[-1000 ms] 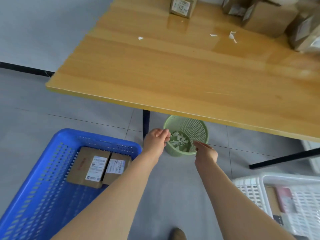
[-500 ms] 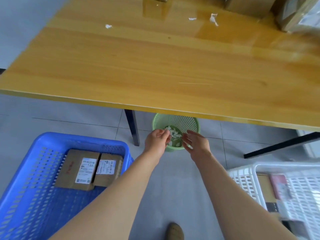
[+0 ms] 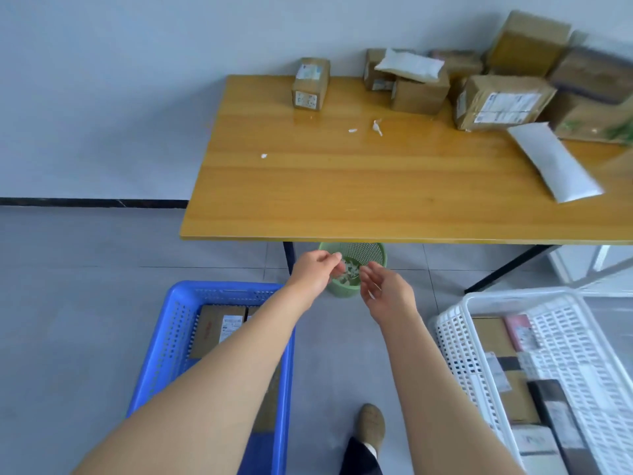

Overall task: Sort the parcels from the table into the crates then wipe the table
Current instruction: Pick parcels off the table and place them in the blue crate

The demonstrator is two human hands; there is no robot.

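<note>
head | wooden table (image 3: 342, 193) bears paper scraps (image 3: 376, 126) | grey tile floor (image 3: 85, 269) | left grip (image 3: 315, 274) cannot tell | right grip (image 3: 383, 293) wide

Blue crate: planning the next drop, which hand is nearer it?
Left. The left hand hovers beside the blue crate at its far corner; the right hand is farther right.

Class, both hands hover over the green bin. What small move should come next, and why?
Probably lift the right hand to a parcel: it looks empty over the bin, and parcels and scraps lie on the table.
</note>
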